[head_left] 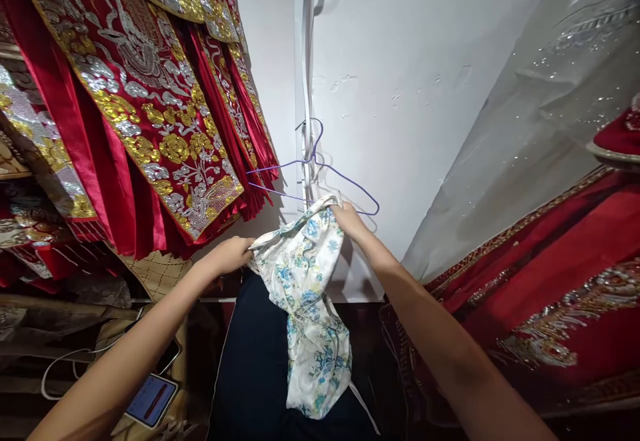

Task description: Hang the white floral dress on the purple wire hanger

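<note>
head view: we've got the floral garment [307,308] up in front of the white wall [425,94], white fabric with blue-green flowers, most of it hanging down over something dark navy [250,368] below. left hand [231,254] is closed on the garment's left upper edge, right hand [349,218] closed on the top right corner, raised right up to the purple wire hanger [320,178]. hanger hangs by its hook from a cable or fixture on the wall; exact attachment we can't tell. the right hand looks to be touching or just beside the hanger's lower right arm, the fabric bunched there; whether any cloth is over the wire we can't tell.

around us: red robes with gold and silver embroidery [140,94] hang to the left, ends just beside the hanger's left tip. more red embroidered cloth [550,294] on the right. phone [151,400] with a white cable lower left.

our read on doing this well: thin wire hanger, loosely hung, so it'll swing. keep the left hand's grip tight to hold the neckline spread, work the right corner onto the hanger arm without yanking. watch the hanger's left tip doesn't snag the red embroidery. satin-like cloth probably slips, so seat it square.
</note>
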Tool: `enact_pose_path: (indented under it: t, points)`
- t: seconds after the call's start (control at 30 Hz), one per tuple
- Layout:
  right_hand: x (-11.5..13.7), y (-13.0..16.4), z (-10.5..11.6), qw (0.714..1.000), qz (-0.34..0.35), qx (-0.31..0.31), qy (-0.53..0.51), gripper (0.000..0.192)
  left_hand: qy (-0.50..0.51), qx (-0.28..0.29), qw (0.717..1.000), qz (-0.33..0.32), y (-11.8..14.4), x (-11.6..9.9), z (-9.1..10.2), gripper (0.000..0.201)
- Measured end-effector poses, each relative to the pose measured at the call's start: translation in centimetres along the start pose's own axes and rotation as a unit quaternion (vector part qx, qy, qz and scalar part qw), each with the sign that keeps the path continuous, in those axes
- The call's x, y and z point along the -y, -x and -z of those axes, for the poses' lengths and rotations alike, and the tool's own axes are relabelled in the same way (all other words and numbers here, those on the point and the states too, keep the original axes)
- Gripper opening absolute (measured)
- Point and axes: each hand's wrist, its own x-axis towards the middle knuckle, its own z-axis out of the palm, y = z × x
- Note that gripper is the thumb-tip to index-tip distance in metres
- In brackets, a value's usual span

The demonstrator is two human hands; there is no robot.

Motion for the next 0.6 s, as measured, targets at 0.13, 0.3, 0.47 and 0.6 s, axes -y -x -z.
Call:
enact_pose_path:
  t: [0.13,0.3,0.47,0.6]
  points:
    - [-1.1,-0.1,3.8,0.995,0.034,-0.057,0.067,0.009,-0.054,-0.057,0.996,-0.037,0.2,0.7,1.2,0.033]
    - [1.1,0.9,9.2,0.964,0.099,-0.099,0.226,0.009,-0.107,-0.138,0.978,-0.111,-0.8,-0.7,2.6,0.037]
    - [2.6,2.3,9.7,0.963,0.100,-0.103,0.229,0.007,-0.078,-0.219,0.962,-0.142,-1.4,-3.5,4.8,0.033]
    - [2.5,4.4,6.8,0.989,0.074,-0.003,0.125,0.008,-0.006,-0.267,0.954,-0.137,-2.4,-5.6,6.5,0.033]
